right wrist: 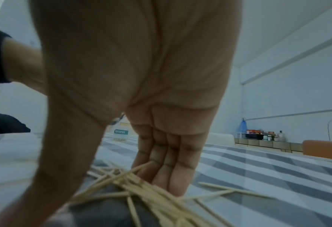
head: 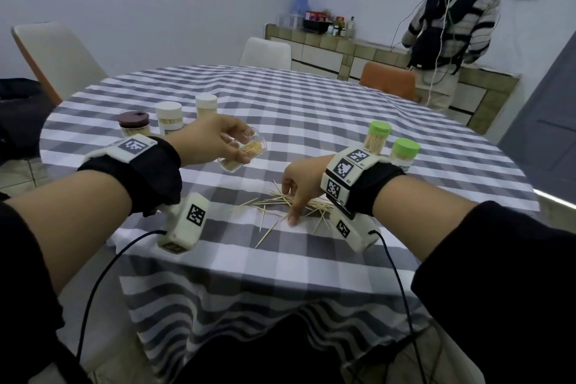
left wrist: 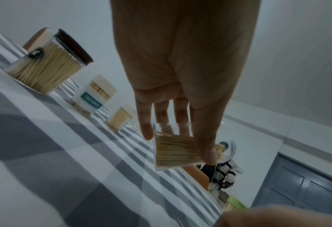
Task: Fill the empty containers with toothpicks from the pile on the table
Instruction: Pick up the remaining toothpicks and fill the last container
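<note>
The left hand (left wrist: pixel 180 73) grips a clear container (left wrist: pixel 176 152), partly filled with toothpicks and tipped sideways above the checked tablecloth (left wrist: pixel 64 169). Beyond it stand a brown-lidded jar (left wrist: pixel 48 64), a labelled toothpick jar (left wrist: pixel 92 97) and a smaller one (left wrist: pixel 120 118).

Left hand (head: pixel 215 140) raised, thumb and fingers curled round a clear plastic toothpick container (head: pixel 241 154) tipped sideways, right hand (head: pixel 296 187) lowered palm-down, straight fingers (right wrist: pixel 172 173) together, tips pressing into loose wooden toothpicks (head: pixel 280 206), both forearms bare

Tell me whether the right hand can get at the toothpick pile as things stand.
Yes, it looks so: the right hand is already down on the toothpick pile, fingers straight among the sticks, nothing between them. The left hand holds the clear container aside.
</note>
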